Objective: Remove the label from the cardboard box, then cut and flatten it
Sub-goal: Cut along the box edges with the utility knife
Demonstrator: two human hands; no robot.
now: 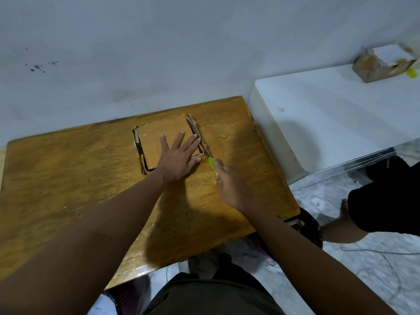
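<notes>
Left hand [179,160] presses flat, fingers straight, on the box [159,137] at frame centre. Right hand [229,185] grips the green cutter [211,164]: cut along the box's right edge, blade clear of the fingertips [197,139].

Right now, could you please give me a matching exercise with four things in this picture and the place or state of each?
Things:
1. left hand
2. right hand
3. cardboard box
4. second box

States:
A. grips the green cutter
B. lies flattened on the wooden table
C. presses flat, fingers straight
D. sits on the white surface

Pairs: 1-C, 2-A, 3-B, 4-D
</notes>
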